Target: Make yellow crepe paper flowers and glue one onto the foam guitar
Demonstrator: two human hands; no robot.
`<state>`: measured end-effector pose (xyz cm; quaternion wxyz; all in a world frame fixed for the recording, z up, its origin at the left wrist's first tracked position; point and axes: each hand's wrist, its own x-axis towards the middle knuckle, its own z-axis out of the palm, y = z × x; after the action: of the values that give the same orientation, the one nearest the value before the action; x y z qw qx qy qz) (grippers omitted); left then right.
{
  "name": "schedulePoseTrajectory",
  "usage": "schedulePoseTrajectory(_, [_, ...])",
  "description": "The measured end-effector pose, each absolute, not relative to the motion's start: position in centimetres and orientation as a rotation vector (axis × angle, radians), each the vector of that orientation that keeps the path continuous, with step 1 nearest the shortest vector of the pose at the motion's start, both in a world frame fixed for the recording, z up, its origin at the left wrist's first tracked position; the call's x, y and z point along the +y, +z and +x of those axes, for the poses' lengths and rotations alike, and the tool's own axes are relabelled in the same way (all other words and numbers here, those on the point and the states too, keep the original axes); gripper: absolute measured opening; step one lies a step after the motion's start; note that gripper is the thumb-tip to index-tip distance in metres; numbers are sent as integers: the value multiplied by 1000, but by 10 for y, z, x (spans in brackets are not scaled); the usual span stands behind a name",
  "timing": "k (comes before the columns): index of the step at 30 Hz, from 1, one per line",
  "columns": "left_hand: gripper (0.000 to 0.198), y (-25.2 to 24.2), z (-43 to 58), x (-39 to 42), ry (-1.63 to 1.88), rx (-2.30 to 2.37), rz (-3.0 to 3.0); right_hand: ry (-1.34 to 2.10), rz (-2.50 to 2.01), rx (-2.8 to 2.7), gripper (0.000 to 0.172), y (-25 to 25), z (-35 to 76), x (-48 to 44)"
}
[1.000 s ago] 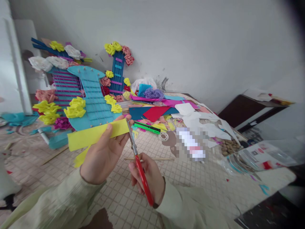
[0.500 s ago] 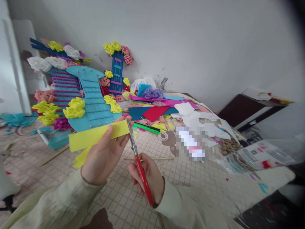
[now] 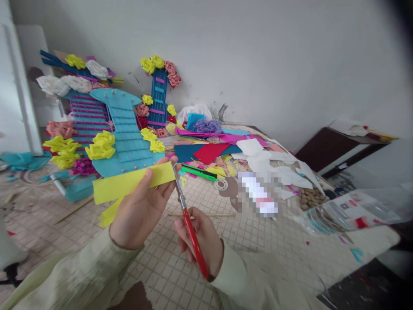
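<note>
My left hand holds a folded yellow paper strip, its thumb pressed on the front and its fingers behind. One end of the strip hangs lower, behind the hand. My right hand is closed round a tool with red handles and metal jaws. The tip of the metal part meets the right end of the strip, beside my left fingertips.
Teal and blue stringed crafts with paper flowers stand at the back left. Paper sheets, a green cutter, a tape roll and a thin stick lie ahead. A plastic container is at right.
</note>
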<state>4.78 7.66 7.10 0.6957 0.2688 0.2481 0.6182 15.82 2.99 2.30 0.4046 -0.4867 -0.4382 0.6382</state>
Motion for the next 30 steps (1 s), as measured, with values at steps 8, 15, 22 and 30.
schedulePoseTrajectory(8, [32,70,48,78,1386,565,562,1639,-1256,-1096,38,25,160,31])
schedulePoseTrajectory(15, [33,67,45,84,1358,554,468,1643,-1296,-1115,36,21,163,37])
schedulePoseTrajectory(22, [35,55,42,97,1310,592,372,1637,-1360,-1126,44,9,172,57])
schedulePoseTrajectory(30, [33,37,39,107,1252,594,363,1802,-1389,-1066,43,4,190,79])
